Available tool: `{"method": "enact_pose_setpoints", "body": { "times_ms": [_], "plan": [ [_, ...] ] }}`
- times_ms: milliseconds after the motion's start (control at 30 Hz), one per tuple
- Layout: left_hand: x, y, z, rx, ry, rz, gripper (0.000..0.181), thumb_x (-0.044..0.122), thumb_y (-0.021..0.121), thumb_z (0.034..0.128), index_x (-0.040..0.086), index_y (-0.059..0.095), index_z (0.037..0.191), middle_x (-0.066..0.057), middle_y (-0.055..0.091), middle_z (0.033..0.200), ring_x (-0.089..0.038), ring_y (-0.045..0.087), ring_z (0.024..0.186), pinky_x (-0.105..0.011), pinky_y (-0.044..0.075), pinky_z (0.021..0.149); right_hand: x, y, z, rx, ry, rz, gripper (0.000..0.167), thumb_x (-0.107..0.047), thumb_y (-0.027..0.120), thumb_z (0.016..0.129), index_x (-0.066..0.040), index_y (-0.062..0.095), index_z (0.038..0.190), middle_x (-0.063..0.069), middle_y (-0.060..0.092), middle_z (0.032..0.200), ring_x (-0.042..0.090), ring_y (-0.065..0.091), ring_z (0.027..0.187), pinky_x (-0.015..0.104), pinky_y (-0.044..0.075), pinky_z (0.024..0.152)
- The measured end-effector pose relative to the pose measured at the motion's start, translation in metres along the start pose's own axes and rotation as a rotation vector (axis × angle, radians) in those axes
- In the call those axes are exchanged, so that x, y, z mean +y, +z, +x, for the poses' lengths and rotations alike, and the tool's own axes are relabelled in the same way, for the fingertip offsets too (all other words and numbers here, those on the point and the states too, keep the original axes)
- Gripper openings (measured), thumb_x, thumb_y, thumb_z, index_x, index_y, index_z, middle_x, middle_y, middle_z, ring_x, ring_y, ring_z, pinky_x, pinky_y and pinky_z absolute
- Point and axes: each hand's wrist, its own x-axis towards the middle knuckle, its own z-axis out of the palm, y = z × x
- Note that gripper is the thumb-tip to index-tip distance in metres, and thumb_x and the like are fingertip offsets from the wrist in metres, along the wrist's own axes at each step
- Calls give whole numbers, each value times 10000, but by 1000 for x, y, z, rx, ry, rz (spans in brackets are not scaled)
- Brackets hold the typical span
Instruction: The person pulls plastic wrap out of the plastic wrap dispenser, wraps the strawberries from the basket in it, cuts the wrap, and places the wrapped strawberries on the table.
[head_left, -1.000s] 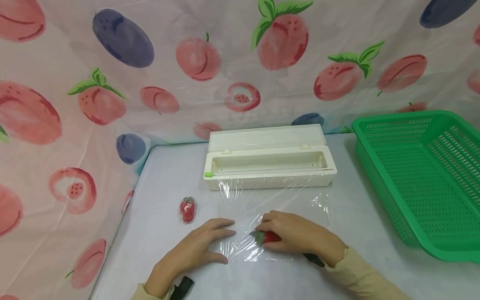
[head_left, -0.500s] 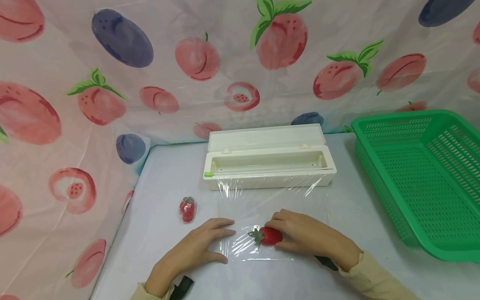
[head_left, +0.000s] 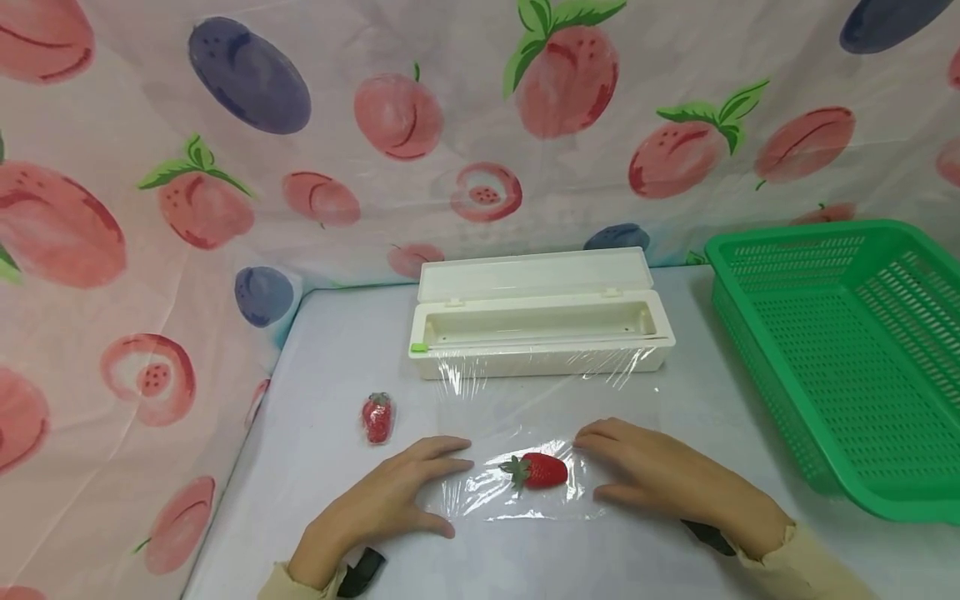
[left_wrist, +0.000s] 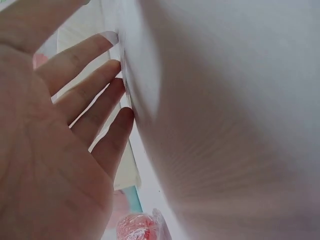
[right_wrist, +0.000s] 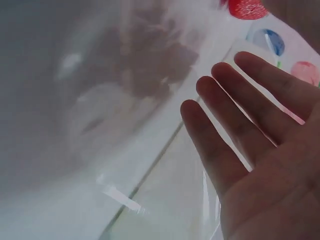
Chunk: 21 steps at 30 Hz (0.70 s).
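Our left hand (head_left: 393, 487) and right hand (head_left: 660, 467), fingers spread, held nothing. Between the 2, 1 strawberry (head_left: 544, 471) lay on the film (head_left: 517, 408) near the box (head_left: 536, 321). An uneven tug, we judged, could crease the film or roll the strawberry.

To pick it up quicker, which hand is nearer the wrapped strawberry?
The left hand, just front-right of the wrapped strawberry; the right hand is farther right, past the unwrapped strawberry.
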Motion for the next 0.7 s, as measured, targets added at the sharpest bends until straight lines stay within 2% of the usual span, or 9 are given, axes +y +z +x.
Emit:
{"method": "enact_pose_setpoints", "body": {
  "times_ms": [133, 267, 400, 500, 700],
  "plan": [
    [-1, -1, 0, -2, 13, -24, 735, 381, 867, 746, 277, 551, 1401, 100, 415, 1528, -140, 375, 1419, -385, 371, 1149, 7, -1, -16, -19, 12, -16, 588, -336, 821, 803, -96, 613, 1299, 6, 587, 1339, 221, 565, 1229, 432, 514, 979],
    [-1, -1, -1, -9, -2, -55, 511, 350, 872, 747, 314, 623, 1192, 96, 431, 1521, -151, 382, 1420, -392, 363, 1154, 12, 0, -27, -40, -18, -28, 647, -396, 831, 782, -116, 609, 1322, 39, 549, 1414, 263, 537, 1274, 451, 518, 967],
    [-2, -2, -2, -13, 1, -59, 346, 343, 863, 759, 342, 650, 1032, 88, 425, 1528, -167, 380, 1423, -397, 364, 1153, 19, 3, -36, -12, -80, -43, 682, -393, 856, 740, -145, 610, 1327, 39, 529, 1453, 252, 523, 1299, 438, 530, 950],
    [-4, -2, -2, -6, 22, -62, 309, 342, 855, 769, 343, 670, 1016, 94, 417, 1535, -158, 371, 1430, -379, 368, 1151, 24, 5, -43, 9, -111, -24, 661, -372, 855, 743, -184, 612, 1328, 30, 521, 1470, 222, 513, 1320, 414, 541, 932],
    [-8, -4, -3, -7, 37, -112, 270, 279, 846, 785, 335, 692, 1000, 107, 413, 1544, -151, 344, 1454, -353, 366, 1151, 33, 4, -51, 25, -115, 40, 560, -294, 827, 797, -241, 638, 1321, -3, 531, 1471, 134, 492, 1352, 305, 541, 922]
  ]
}}
